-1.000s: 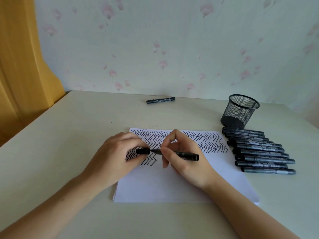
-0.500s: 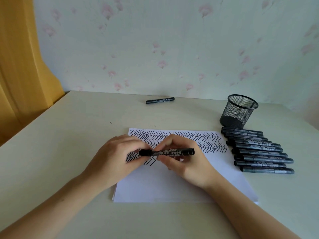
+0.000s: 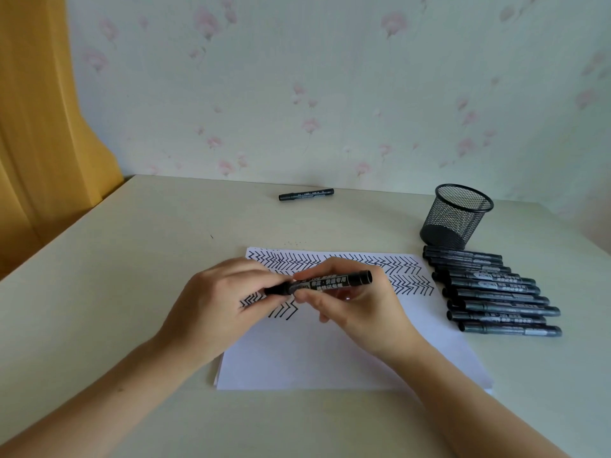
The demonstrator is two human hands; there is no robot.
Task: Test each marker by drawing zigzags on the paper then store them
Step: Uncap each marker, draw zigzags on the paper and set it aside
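A: Non-task stuff? Pale cream flat tabletop [image 3: 132,276], yellow-orange fabric curtain [image 3: 43,127] at the far left.

B: Plus pale wallpapered wall with faint pink flower prints [image 3: 330,94] behind the tabletop. Done.

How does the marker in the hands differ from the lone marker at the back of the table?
The black marker in both hands is held above the white paper, gripped by left hand and right hand; the lone black marker by the wall lies untouched on the table. Both lie roughly left-right, same black design.
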